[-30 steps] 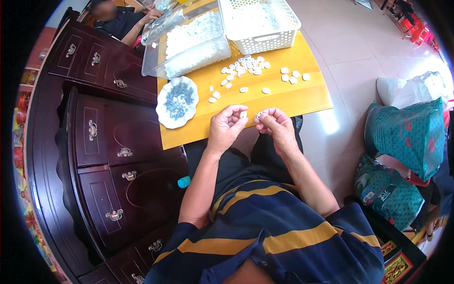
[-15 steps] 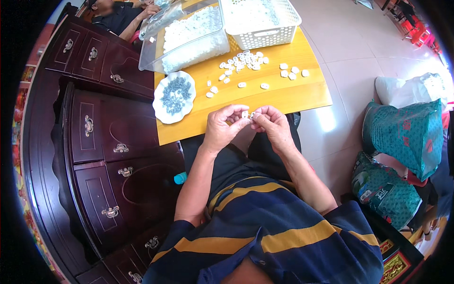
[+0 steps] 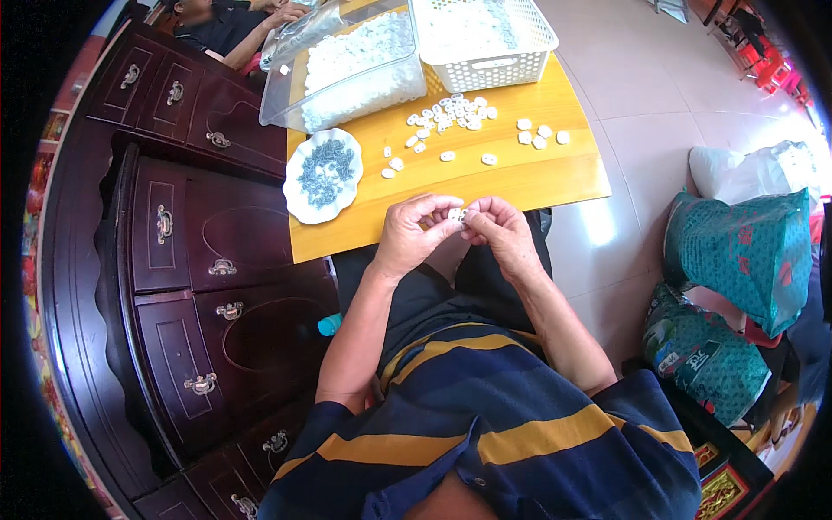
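Just past the table's near edge, my left hand (image 3: 407, 232) pinches a small white plastic piece (image 3: 454, 214) between thumb and fingers. My right hand (image 3: 504, 234) is closed close against it, thumb and forefinger on a second small white part that is mostly covered by the fingertips. The two parts meet or nearly meet; I cannot tell whether they are joined. On the yellow wooden table (image 3: 537, 178) beyond my hands lie loose white oval pieces (image 3: 447, 156), with a heap of several more (image 3: 455, 113) behind them. A scalloped white plate (image 3: 295, 201) at the left holds small dark grey parts (image 3: 325, 165).
A clear plastic bin (image 3: 286, 95) and a white perforated basket (image 3: 494, 69), both full of white pieces, stand at the table's back. Dark wooden drawers (image 3: 165, 251) flank the left. Teal sacks (image 3: 737, 251) sit on the floor at right. Another person's arm (image 3: 247, 48) shows at far left.
The white parts in my fingertips have come closer together, where a small gap showed between them before. Both hands stay in nearly the same place. The view has shifted slightly.
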Demonstrator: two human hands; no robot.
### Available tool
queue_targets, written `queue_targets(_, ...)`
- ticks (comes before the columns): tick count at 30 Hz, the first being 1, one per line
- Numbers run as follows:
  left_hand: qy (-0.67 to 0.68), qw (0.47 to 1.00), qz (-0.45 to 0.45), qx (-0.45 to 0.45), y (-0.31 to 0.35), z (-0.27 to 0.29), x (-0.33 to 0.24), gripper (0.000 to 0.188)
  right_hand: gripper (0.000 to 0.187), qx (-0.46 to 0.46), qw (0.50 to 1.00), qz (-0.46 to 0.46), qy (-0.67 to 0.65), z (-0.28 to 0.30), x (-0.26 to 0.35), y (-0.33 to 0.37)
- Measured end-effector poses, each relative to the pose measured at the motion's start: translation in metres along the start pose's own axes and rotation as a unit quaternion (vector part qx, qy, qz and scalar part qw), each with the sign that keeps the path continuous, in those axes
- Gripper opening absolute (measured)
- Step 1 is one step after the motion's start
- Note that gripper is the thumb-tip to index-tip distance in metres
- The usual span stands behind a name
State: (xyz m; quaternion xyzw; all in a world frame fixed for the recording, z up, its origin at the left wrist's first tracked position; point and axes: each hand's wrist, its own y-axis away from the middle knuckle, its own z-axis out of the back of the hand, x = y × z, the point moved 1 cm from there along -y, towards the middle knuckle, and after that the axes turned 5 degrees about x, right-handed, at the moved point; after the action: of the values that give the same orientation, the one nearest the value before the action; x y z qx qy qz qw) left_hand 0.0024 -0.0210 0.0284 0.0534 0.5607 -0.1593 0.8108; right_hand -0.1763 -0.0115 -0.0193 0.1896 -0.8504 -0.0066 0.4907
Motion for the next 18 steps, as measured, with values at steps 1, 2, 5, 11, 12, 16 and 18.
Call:
queue_targets(1, -0.007, 1.000, -0.007, 0.004, -0.0004, 0.0002, -0.0011, 0.021, 0.009, 0.003, 1.000, -0.003, 0.003, -0.0001, 0.0001, 0.0002)
queue_targets(2, -0.008, 1.000, -0.008, 0.003, -0.0010, 0.0003, -0.0018, 0.021, 0.009, 0.005, 1.000, -0.006, 0.006, -0.0001, 0.0001, 0.0002)
queue_targets(5, 0.009, 1.000, 0.001, 0.012, -0.0014, 0.0005, -0.0031, 0.020, 0.008, 0.008, 1.000, -0.012, -0.009, 0.0014, -0.0046, -0.0006)
queue_targets(11, 0.017, 0.996, 0.049, 0.073, -0.0013, 0.0066, -0.0016, 0.023, 0.010, 0.044, 0.997, -0.070, -0.002, 0.0049, 0.0023, 0.0014)
queue_targets(12, 0.036, 0.996, 0.048, 0.069, -0.0017, 0.0064, -0.0012, 0.021, 0.010, 0.044, 0.997, -0.070, -0.002, 0.0045, 0.0036, 0.0017)
queue_targets(16, 0.076, 0.992, 0.061, 0.083, -0.0038, 0.0067, -0.0061, 0.018, 0.011, 0.057, 0.996, -0.064, 0.022, 0.0063, 0.0049, 0.0015)
queue_targets(18, 0.081, 0.991, 0.062, 0.086, -0.0044, 0.0057, -0.0050, 0.017, 0.011, 0.055, 0.996, -0.067, 0.031, 0.0094, 0.0029, 0.0002)
